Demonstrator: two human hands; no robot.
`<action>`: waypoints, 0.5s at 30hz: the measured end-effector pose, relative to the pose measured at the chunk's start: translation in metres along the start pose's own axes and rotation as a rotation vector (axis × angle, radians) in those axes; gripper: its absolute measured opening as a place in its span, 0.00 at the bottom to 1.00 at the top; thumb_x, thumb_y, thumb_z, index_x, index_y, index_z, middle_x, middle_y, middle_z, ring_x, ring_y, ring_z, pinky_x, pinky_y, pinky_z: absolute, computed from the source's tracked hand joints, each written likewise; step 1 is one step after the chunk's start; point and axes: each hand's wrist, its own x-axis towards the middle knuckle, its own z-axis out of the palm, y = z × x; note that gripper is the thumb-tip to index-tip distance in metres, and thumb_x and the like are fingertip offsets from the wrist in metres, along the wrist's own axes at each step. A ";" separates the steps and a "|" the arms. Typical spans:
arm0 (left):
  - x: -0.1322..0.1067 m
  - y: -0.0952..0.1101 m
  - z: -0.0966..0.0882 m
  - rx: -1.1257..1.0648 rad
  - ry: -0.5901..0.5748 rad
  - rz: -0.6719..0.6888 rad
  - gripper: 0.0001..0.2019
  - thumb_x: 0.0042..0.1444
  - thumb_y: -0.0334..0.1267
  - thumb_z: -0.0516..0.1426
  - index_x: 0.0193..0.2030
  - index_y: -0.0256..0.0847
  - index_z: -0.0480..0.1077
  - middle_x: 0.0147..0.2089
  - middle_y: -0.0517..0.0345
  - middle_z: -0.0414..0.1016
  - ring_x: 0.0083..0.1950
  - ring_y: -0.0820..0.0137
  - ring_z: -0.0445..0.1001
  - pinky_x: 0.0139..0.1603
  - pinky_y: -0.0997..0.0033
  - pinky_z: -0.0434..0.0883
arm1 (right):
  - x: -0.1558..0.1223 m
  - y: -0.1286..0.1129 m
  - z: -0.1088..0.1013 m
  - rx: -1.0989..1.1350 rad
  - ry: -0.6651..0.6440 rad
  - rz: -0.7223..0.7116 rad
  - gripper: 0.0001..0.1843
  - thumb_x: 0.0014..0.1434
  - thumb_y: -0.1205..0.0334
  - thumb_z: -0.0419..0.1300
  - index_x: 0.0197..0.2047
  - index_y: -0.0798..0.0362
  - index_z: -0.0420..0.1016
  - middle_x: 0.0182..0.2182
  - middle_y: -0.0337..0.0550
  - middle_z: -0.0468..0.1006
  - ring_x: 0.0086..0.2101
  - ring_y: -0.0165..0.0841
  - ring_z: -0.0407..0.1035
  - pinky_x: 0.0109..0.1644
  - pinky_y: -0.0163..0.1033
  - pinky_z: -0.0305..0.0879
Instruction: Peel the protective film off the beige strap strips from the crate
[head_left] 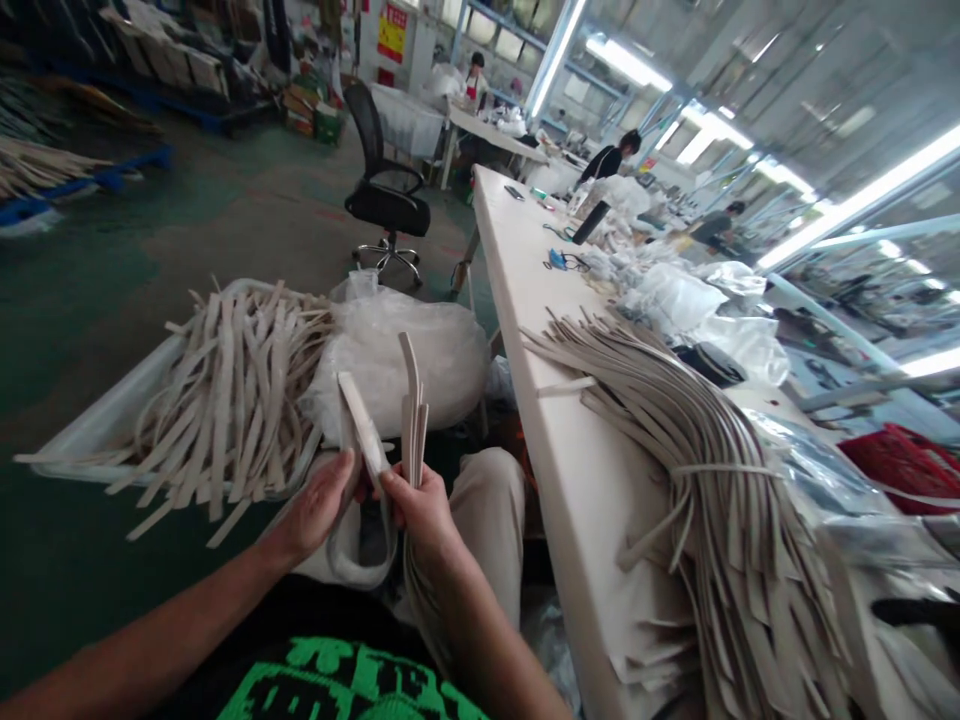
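Over my lap, my left hand (pixel 322 508) is closed on one end of a pale beige strip (pixel 363 575), which hangs in a loop between my hands. My right hand (pixel 426 512) pinches the other end of this strip between thumb and fingers. A small bunch of similar strips (pixel 414 430) stands up out of the same right hand, with its long tails hanging down beside my leg. Some fingers of both hands are hidden behind the strips. Just beyond my left hand, a heap of beige strips (pixel 232 400) spills over the rim of a whitish tub (pixel 97 425).
A long white table (pixel 540 420) runs along my right, bearing a tied bundle of strips (pixel 720 480), plastic bags (pixel 675 295) and a red bag (pixel 904 465). A stuffed plastic sack (pixel 420 350) sits ahead on the floor. Farther off are an office chair (pixel 386 190) and several people.
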 end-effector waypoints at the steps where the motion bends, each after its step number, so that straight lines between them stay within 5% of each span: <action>1: -0.002 0.001 0.002 0.066 -0.045 0.007 0.32 0.58 0.71 0.52 0.26 0.42 0.73 0.26 0.54 0.75 0.34 0.61 0.75 0.40 0.64 0.77 | 0.003 0.002 0.003 -0.006 0.006 -0.018 0.26 0.43 0.42 0.74 0.26 0.53 0.69 0.17 0.34 0.70 0.15 0.23 0.55 0.17 0.30 0.48; 5: 0.002 0.011 0.001 0.150 -0.090 -0.025 0.28 0.59 0.66 0.54 0.34 0.41 0.78 0.30 0.52 0.79 0.43 0.55 0.78 0.52 0.59 0.76 | 0.011 0.009 0.005 -0.056 0.057 -0.078 0.23 0.44 0.43 0.73 0.25 0.53 0.71 0.15 0.31 0.64 0.15 0.23 0.53 0.16 0.31 0.48; 7: 0.009 0.017 -0.010 0.208 -0.130 -0.021 0.29 0.61 0.65 0.51 0.36 0.40 0.79 0.33 0.51 0.81 0.46 0.54 0.78 0.56 0.59 0.75 | 0.014 0.004 0.000 -0.070 0.092 -0.117 0.21 0.48 0.44 0.71 0.26 0.54 0.74 0.18 0.34 0.69 0.15 0.23 0.52 0.16 0.32 0.47; 11: 0.017 0.032 -0.036 0.361 -0.528 -0.056 0.30 0.64 0.63 0.48 0.36 0.41 0.80 0.38 0.52 0.83 0.46 0.58 0.79 0.56 0.64 0.74 | 0.022 -0.021 -0.009 -0.009 0.106 -0.129 0.24 0.43 0.45 0.73 0.35 0.55 0.77 0.26 0.39 0.78 0.15 0.21 0.52 0.16 0.32 0.45; 15: 0.006 0.046 -0.041 0.420 -0.838 -0.207 0.28 0.65 0.60 0.48 0.33 0.40 0.79 0.35 0.54 0.81 0.41 0.61 0.79 0.49 0.69 0.73 | 0.030 -0.034 -0.002 0.031 -0.032 -0.121 0.26 0.39 0.46 0.76 0.34 0.55 0.76 0.20 0.33 0.72 0.16 0.22 0.52 0.16 0.31 0.46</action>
